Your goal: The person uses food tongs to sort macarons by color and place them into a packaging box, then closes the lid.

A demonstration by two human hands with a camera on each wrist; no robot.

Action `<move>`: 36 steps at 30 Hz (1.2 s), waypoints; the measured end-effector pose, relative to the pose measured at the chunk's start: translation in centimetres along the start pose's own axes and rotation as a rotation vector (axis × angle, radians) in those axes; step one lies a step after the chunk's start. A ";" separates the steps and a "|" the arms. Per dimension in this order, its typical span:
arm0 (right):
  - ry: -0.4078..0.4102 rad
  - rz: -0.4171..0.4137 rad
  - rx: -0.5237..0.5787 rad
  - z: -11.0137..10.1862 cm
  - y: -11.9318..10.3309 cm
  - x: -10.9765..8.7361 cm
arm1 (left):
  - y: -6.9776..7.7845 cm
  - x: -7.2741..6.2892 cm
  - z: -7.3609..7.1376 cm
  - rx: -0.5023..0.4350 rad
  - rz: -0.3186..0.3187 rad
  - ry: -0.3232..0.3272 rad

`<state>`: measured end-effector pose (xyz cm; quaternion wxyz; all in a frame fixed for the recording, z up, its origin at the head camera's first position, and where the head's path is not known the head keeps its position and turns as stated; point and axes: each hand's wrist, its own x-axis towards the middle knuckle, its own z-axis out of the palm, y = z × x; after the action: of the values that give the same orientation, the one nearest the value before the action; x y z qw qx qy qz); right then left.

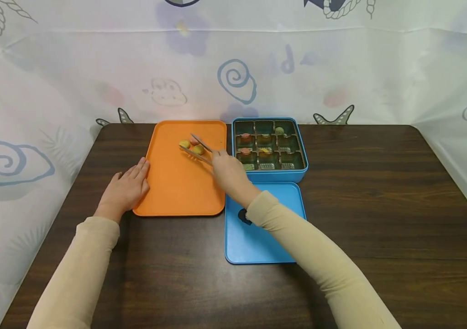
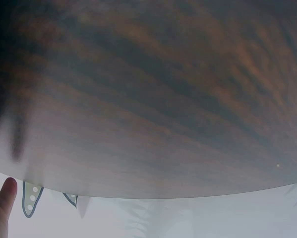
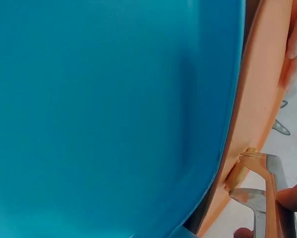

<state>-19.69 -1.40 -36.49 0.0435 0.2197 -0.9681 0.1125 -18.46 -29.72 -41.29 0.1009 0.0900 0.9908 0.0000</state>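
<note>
My right hand (image 1: 231, 176) grips metal serving tongs (image 3: 271, 188), with one fork-like tip and one spoon-like tip. The tongs' spread tips straddle small round pieces on the orange tray (image 1: 180, 192): yellow ones (image 1: 198, 150) and a pink one (image 1: 195, 139). In the right wrist view a yellow piece (image 3: 237, 174) sits right at the fork tip. Fingers straight, my left hand (image 1: 125, 189) rests at the tray's left edge. The left wrist view mostly catches blurred tabletop, with one fingertip (image 2: 7, 193) at its lower left.
Right of the tray stands a blue box (image 1: 272, 175) with a divided insert; several compartments hold pink, yellow or green pieces. A flat blue lid (image 1: 266, 246) lies in front of it, under my right forearm. Patterned white cloth (image 1: 274, 77) hangs behind the dark wooden table (image 1: 373, 196).
</note>
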 end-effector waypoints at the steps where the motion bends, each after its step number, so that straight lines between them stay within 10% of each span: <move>1: -0.006 0.006 0.011 0.0 0.0 0.1 | 0.0 0.0 0.0 0.001 0.000 0.001; 36: 0.028 -0.063 0.295 -3.0 2.1 -2.1 | 0.0 0.0 0.0 0.026 0.004 -0.003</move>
<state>-18.66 2.03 -34.26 0.0276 0.2522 -0.9330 0.2553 -18.49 -29.75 -41.26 0.1014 0.0933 0.9904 -0.0128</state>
